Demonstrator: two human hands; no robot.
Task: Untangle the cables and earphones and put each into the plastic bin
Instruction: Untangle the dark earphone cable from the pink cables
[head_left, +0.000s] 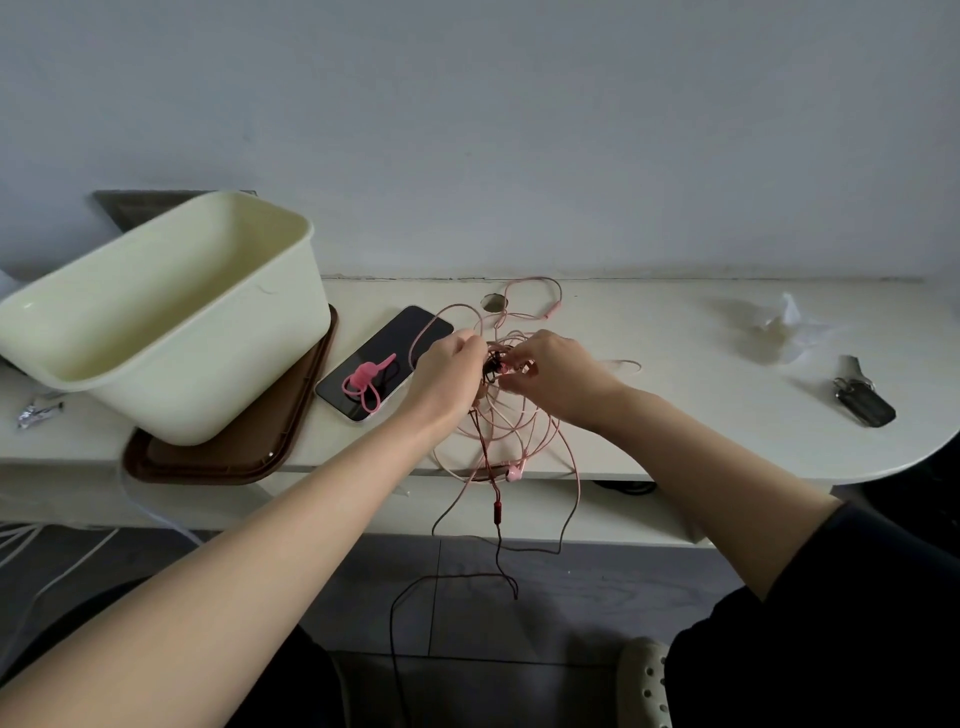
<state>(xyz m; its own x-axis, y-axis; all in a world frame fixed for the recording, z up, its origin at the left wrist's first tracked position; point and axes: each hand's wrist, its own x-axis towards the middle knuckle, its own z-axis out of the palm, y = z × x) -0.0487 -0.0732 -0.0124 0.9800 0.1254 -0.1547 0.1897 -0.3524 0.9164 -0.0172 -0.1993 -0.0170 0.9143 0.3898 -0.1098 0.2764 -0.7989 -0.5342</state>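
Observation:
A tangle of thin pink cables (511, 415) and a dark red earphone cord (497, 525) lies on the white table (675, 415) and hangs over its front edge. My left hand (449, 371) and my right hand (550, 371) meet at the knot in the middle, each pinching strands of it. A pink earbud (515, 472) dangles at the table edge. The cream plastic bin (171, 317) stands tilted at the left, with nothing visible inside.
The bin rests partly on a brown tray (218, 462). A phone (382, 361) with a pink cable tie (363, 382) on it lies between bin and hands. Keys (862, 397) and crumpled clear plastic (779, 332) lie at the right. A foil wrapper (36, 413) is far left.

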